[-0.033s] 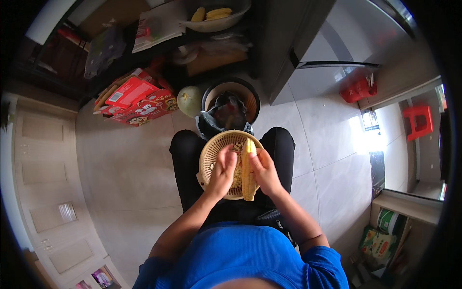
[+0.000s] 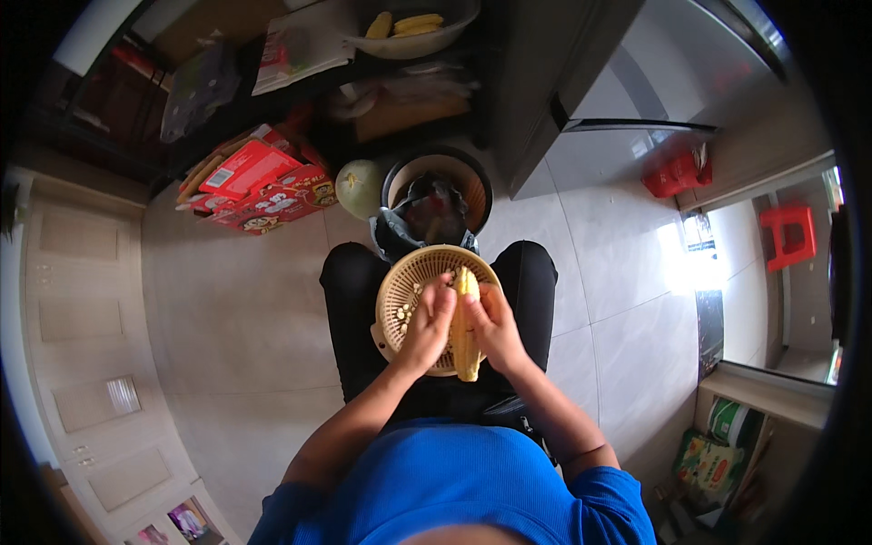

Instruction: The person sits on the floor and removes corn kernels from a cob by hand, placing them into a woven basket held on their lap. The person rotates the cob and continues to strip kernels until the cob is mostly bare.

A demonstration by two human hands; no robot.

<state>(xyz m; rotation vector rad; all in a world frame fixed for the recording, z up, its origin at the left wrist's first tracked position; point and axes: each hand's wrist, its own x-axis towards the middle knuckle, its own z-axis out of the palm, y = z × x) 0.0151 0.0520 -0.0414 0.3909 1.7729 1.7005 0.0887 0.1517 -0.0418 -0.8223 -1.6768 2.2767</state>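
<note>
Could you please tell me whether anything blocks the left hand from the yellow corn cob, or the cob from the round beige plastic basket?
Nothing visible does: the left hand is close beside the yellow corn cob, which the right hand holds over the round beige plastic basket.

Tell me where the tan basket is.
In the head view, the tan basket is centred, just below the picture's middle, between the black-clad knees; the left hand, right hand and corn cob are over it.

White barcode label [image 2: 219, 178] on red carton [image 2: 256, 167], carton lettering [image 2: 304, 176] too small to read, red label [image 2: 720, 470] on green packet [image 2: 693, 457], illegible
</note>
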